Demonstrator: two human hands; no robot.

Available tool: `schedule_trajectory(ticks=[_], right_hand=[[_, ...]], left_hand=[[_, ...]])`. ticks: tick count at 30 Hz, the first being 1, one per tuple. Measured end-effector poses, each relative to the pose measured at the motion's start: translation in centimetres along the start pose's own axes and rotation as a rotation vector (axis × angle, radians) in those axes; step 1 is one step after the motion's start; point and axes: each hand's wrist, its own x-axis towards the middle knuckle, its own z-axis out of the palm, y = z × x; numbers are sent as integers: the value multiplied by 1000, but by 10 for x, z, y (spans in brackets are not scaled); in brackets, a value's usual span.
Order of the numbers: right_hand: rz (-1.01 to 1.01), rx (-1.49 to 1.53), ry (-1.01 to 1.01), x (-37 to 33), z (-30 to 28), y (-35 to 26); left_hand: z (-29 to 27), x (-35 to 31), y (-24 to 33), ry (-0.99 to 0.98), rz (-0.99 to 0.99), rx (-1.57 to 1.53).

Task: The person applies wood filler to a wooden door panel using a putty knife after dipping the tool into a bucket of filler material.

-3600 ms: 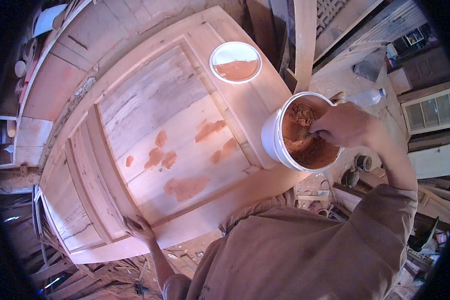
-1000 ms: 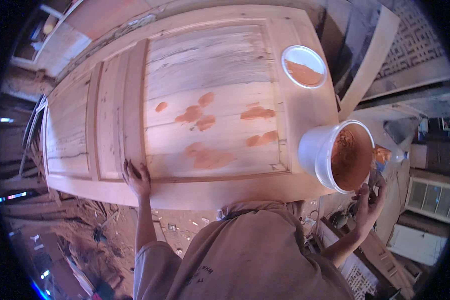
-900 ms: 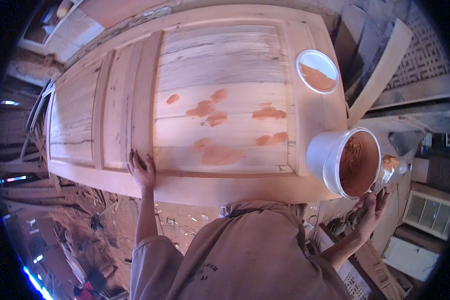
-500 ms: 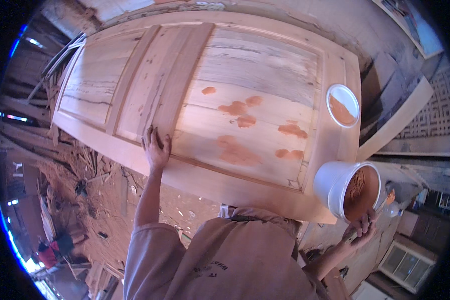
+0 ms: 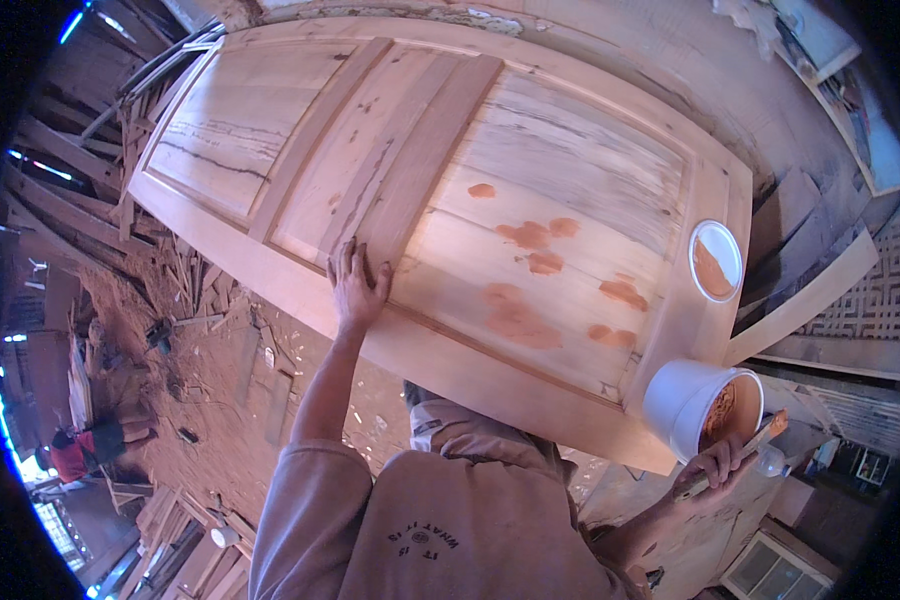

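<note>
A pale wooden panel door (image 5: 530, 385) lies flat before me, with orange-brown filler patches (image 5: 520, 315) on its larger panel. My left hand (image 5: 358, 288) rests on the door's near rail with fingers spread, holding nothing. At the right, my right hand (image 5: 715, 466) is closed around a putty knife (image 5: 765, 434) with orange filler at its tip. The knife is beside the mouth of a white bucket (image 5: 675, 405), which holds brown-orange filler (image 5: 722, 412). Farther up the same end lies a round white lid (image 5: 727, 247), partly coated with filler.
Wood scraps (image 5: 185, 285) and sawdust cover the floor at the left. A person in red (image 5: 70, 455) is at the far lower left. A curved board (image 5: 805, 300) and a lattice panel (image 5: 860, 285) stand beyond the door's right end. A wall runs along the far side.
The view has shifted, so the door and left hand appear farther right. My right hand and the putty knife have moved across the bucket's near rim. The left hand still rests on the door.
</note>
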Motion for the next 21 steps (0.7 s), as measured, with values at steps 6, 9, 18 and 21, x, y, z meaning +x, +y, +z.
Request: schedule_trajectory(ticks=[6,9,18,21], right_hand=[[32,-49,78,14,2,92],[20,-34,57,10,-16,146],[14,-94,140,14,-63,323],[85,-100,194,30,-71,350]], left_hand=[[4,1,-8,-63,-14,-7],[1,-1,-15,-48,-8,-58],[-32,15,-59,-176,161,-589],[-46,54,-112,-261,222,-550]])
